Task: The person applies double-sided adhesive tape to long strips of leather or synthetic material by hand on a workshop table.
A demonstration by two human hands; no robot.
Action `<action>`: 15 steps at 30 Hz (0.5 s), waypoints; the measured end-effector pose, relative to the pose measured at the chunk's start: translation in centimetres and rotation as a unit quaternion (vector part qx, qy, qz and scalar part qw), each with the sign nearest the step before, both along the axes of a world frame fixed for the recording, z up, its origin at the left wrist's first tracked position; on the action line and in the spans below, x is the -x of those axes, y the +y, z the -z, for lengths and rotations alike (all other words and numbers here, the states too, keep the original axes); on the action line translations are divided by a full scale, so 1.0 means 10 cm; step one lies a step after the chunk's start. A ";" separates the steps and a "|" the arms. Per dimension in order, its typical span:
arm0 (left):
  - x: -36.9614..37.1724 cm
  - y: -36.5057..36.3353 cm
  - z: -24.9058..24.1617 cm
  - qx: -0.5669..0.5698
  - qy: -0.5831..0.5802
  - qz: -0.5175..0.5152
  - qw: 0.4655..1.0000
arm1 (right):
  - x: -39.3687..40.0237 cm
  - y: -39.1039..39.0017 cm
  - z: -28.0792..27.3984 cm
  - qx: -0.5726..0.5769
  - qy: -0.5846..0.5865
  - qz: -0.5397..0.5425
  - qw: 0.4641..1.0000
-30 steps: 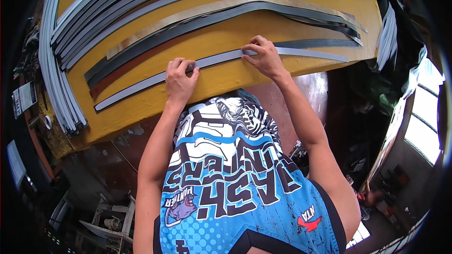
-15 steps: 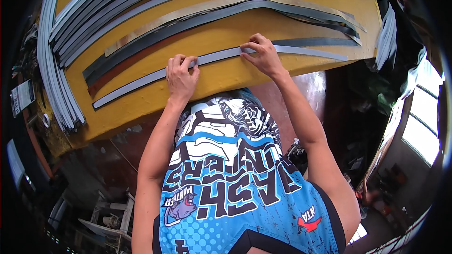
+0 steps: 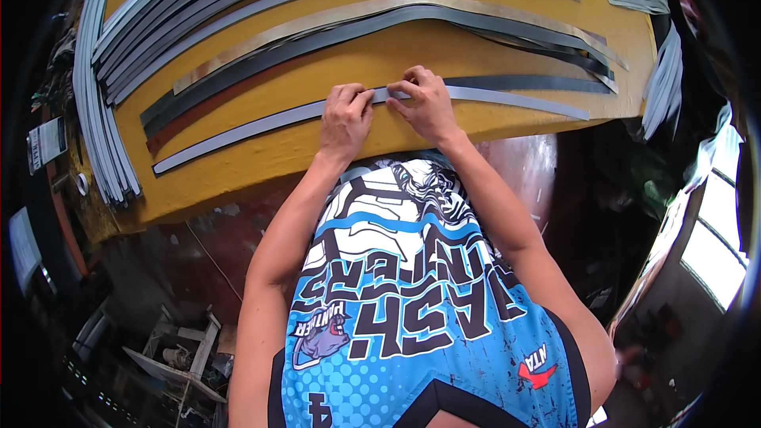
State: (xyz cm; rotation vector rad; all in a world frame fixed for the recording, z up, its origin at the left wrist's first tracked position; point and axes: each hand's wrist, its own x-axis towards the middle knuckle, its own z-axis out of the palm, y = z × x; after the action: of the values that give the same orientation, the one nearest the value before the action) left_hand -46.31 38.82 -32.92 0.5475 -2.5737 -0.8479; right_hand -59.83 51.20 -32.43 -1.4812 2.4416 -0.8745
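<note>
A long light-grey strip (image 3: 246, 133) lies over a dark strip (image 3: 507, 82) near the front edge of the yellow table. Around the middle of the grey strip, my left hand (image 3: 346, 120) is closed, thumb and fingers pinching it. My right hand (image 3: 426, 107) pinches the same strip a short way to the right, fingers bent. To the left of my hands the two strips lie one on the other with a thin dark border showing. On the right they spread apart, the grey one nearer to me.
Behind my hands lie dark strips (image 3: 333, 34), a tan strip (image 3: 317, 22) and a reddish-brown strip (image 3: 230, 89). Many grey strips (image 3: 238, 20) cover the back of the yellow table (image 3: 190, 182). More hang over its left side (image 3: 107, 135) and right corner (image 3: 664, 79).
My left hand has slid right along the grey strip, closer to my right hand, which has shifted slightly left. The grey strip's right part still lies apart from the dark one.
</note>
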 end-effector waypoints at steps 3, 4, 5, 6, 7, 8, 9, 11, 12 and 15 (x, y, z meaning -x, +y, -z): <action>0.15 0.11 0.02 0.006 0.004 -0.002 1.000 | 0.01 0.00 0.00 -0.015 -0.012 -0.005 1.000; 0.16 0.12 0.02 0.008 0.003 -0.003 1.000 | 0.01 0.00 0.01 -0.016 -0.025 -0.010 0.999; 0.16 0.13 0.02 0.006 0.005 -0.011 1.000 | 0.03 0.01 0.01 -0.014 -0.027 -0.011 0.999; 0.15 0.14 0.02 0.004 0.006 -0.018 1.000 | 0.06 0.03 -0.01 -0.003 -0.051 -0.014 0.999; 0.16 0.15 0.03 0.005 0.004 -0.018 1.000 | 0.08 0.04 -0.03 0.010 -0.076 -0.017 0.997; 0.16 0.15 0.04 0.008 0.003 -0.021 1.000 | 0.14 0.08 -0.07 0.012 -0.077 -0.017 0.997; 0.16 0.15 0.05 0.011 0.004 -0.024 1.000 | 0.22 0.13 -0.12 0.009 -0.074 -0.018 0.997; 0.18 0.16 0.03 0.015 0.002 -0.024 1.000 | 0.40 0.27 -0.20 0.009 -0.070 -0.018 0.997; 0.18 0.16 0.01 0.011 -0.004 -0.025 1.000 | 0.52 0.35 -0.21 -0.026 -0.083 -0.031 0.996; 0.20 0.18 -0.04 0.009 -0.014 -0.027 0.999 | 0.75 0.53 -0.30 -0.070 -0.092 -0.044 0.992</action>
State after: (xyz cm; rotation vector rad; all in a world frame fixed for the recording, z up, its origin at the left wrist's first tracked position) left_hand -48.30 40.58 -32.52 0.6260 -2.5765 -0.8046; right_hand -67.34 56.47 -29.41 -1.3813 2.2379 -0.7700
